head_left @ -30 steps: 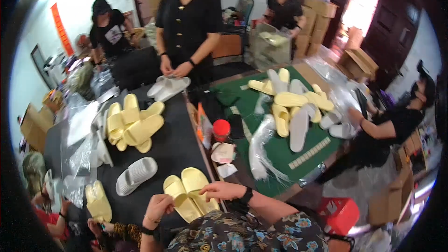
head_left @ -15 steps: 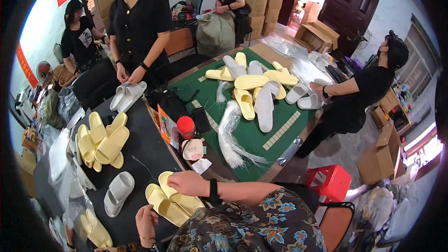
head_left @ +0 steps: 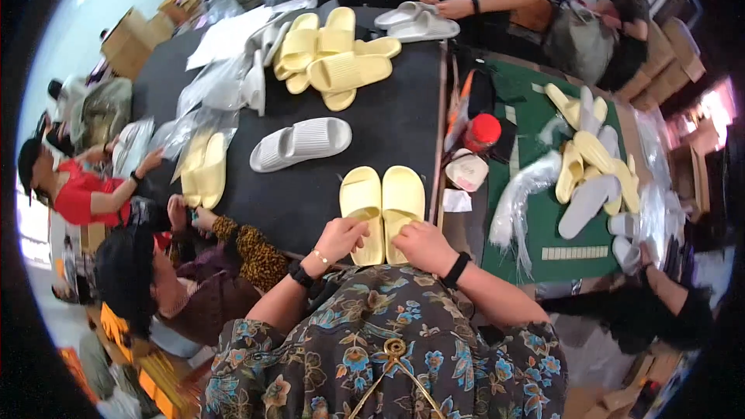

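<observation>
A pair of yellow slide slippers lies side by side on the black table in front of me, the left slipper [head_left: 361, 195] and the right slipper [head_left: 403, 194] with their straps away from me. My left hand [head_left: 341, 238] is over the left slipper's heel part, fingers curled in a pinch. At the right slipper's heel, my right hand [head_left: 424, 246] is closed too, fingertips on its inner side. Whatever is between the fingers is too small to make out. Beyond them lies a pair of grey slippers [head_left: 301, 144], and farther off a pile of yellow slippers [head_left: 349, 72].
Co-workers handle yellow slippers [head_left: 203, 171] at left and grey slippers [head_left: 419, 22] at the far side. To the right are a red-lidded jar [head_left: 483, 131], a white tub [head_left: 466, 171], and a green table [head_left: 512, 264] with a clear strand bundle [head_left: 521, 198] and more slippers.
The view has turned, so the black table now fills the middle. My left hand has come from beside the yellow slippers onto the left one; both hands now work at the heel ends.
</observation>
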The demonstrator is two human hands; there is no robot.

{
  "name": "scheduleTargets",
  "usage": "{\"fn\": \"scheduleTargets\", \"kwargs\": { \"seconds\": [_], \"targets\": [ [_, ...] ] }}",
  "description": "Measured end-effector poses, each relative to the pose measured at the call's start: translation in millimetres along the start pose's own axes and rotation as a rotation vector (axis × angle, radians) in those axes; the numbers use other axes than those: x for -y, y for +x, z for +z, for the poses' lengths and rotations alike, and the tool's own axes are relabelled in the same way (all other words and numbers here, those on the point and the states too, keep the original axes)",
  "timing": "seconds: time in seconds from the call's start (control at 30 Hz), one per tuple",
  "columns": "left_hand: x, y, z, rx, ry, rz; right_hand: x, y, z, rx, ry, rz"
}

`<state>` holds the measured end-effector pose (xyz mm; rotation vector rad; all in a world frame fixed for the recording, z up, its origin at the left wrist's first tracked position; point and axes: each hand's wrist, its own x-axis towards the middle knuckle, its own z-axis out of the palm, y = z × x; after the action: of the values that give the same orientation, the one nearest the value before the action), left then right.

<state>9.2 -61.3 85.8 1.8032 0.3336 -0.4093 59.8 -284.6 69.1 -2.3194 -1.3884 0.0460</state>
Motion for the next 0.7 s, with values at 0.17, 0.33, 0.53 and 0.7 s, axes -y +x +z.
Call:
{"fn": "scheduleTargets", "kwargs": {
  "seconds": [0.17,0.33,0.53,0.7],
  "targets": [
    [42.9,-1.6,-2.6,0.198,0.424,-0.112,-3.3,-26.0,41.1,0.241,-0.042,-0.061],
    [105.3,13.6,-0.5,0.442,0.721,-0.030,6.5,-24.0,45.1,0.434,0.078,-0.040],
    [133.0,34.6,-7.4,0.678,0.960,0.546,-0.6,-11.7,50.2,0.541,0.248,0.086],
    [165.5,38.3,-2.7,0.522,0.959,0.597,-7.2,-8.3,63.5,0.519,0.266,0.085]
  ]
}}
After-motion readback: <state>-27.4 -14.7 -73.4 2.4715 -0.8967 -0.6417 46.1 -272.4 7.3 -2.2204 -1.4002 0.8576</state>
